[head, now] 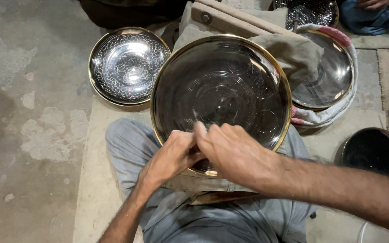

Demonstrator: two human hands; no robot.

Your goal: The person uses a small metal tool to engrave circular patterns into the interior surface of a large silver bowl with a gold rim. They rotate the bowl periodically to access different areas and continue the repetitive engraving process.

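Both hands (203, 150) closed together at the near rim of the brass-edged plate (221, 85), grip seemingly on something unseen.

The grey, patchy concrete floor (28, 135) carries a pale beige mat (96, 189). A round shiny metal plate with a crackle pattern and gold rim (129, 65) sits at the mat's far left edge.

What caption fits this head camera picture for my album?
Both hands, left and right, meet on the near rim of a big shiny plate, a patterned plate beside it.
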